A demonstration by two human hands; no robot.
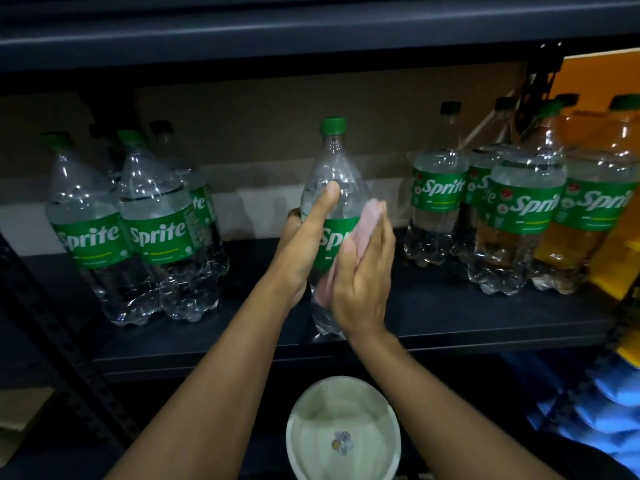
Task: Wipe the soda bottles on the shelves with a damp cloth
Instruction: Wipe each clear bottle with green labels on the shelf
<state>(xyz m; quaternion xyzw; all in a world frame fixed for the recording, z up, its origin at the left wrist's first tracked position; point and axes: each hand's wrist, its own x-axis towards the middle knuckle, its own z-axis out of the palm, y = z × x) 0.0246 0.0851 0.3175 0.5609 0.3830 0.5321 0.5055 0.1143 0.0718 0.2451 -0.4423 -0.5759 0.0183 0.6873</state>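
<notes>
The left hand (301, 244) grips the lone Sprite bottle (332, 174) standing on the dark shelf (450, 317), fingers curled behind it and thumb along its front. The right hand (363, 282), fingers straight and together, presses a pink cloth (372, 216) against the bottle's right side.

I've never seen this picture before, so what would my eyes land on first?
In the middle, the left hand grips a green-capped Sprite bottle while the right hand presses a pink cloth against its side. More Sprite bottles stand clustered at both ends of the dark shelf, and a white bowl sits below, between the arms.
</notes>
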